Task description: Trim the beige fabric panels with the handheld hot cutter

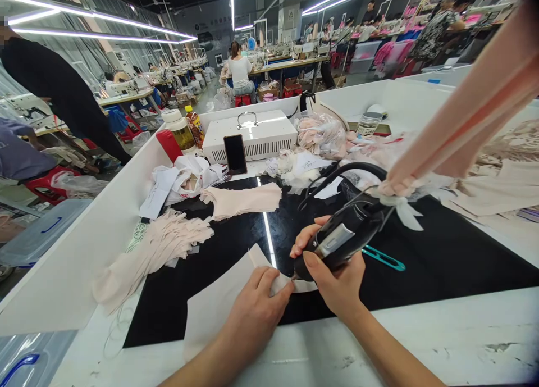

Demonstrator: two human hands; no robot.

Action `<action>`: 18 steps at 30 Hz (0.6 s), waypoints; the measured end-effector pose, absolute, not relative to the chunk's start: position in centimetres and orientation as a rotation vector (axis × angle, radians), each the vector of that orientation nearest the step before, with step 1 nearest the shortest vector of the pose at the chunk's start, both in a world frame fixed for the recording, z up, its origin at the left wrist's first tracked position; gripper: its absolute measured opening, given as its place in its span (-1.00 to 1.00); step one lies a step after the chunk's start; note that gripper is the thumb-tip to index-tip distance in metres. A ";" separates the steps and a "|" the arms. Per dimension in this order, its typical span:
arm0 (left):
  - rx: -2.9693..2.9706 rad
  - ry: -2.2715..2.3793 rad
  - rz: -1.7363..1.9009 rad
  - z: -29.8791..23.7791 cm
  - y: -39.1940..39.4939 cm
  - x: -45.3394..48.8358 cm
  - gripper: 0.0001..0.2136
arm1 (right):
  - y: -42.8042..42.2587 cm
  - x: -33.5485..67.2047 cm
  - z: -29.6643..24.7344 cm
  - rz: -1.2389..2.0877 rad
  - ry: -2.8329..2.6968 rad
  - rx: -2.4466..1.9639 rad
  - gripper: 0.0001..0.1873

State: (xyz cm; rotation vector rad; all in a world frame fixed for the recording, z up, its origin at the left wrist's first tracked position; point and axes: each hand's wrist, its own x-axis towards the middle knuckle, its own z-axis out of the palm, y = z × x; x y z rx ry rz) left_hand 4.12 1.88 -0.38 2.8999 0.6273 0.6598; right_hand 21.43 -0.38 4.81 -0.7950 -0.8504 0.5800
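Observation:
My right hand is wrapped round a thick black corded hand tool with a silver panel on its side. The tool tilts down to the left, its narrow metal tip at the edge of a pale fabric piece. My left hand lies on that fabric, fingers pressing it against the black work surface. The left fingertips rest close to the tool tip. Part of the fabric's curved strip runs behind the tool and my right hand. A teal snap-off cutter lies to the right of my right hand.
Pale fabric stacks and bundled strips lie left and behind. A phone leans by a white metal box. Pink cloth hangs over the tool at right. White side walls edge the table. Other people sit or stand beyond.

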 end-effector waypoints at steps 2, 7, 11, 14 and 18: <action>2.912 0.651 0.663 -0.3 1.9 4.1 -0.72 | -0.3 21.4 4.8 0.567 -0.854 -0.822 -0.61; 2.936 0.674 0.620 -0.4 1.8 4.0 -0.71 | -0.1 21.2 4.8 0.558 -0.859 -0.779 -0.60; 2.931 0.696 0.546 -0.6 1.8 3.8 -0.67 | 0.2 21.2 4.8 0.566 -0.854 -0.755 -0.57; 2.910 0.716 0.496 -0.6 1.7 3.8 -0.66 | 0.3 21.4 4.8 0.574 -0.852 -0.756 -0.56; 2.889 0.713 0.481 -0.3 1.6 3.8 -0.65 | 0.3 21.6 4.8 0.572 -0.856 -0.771 -0.56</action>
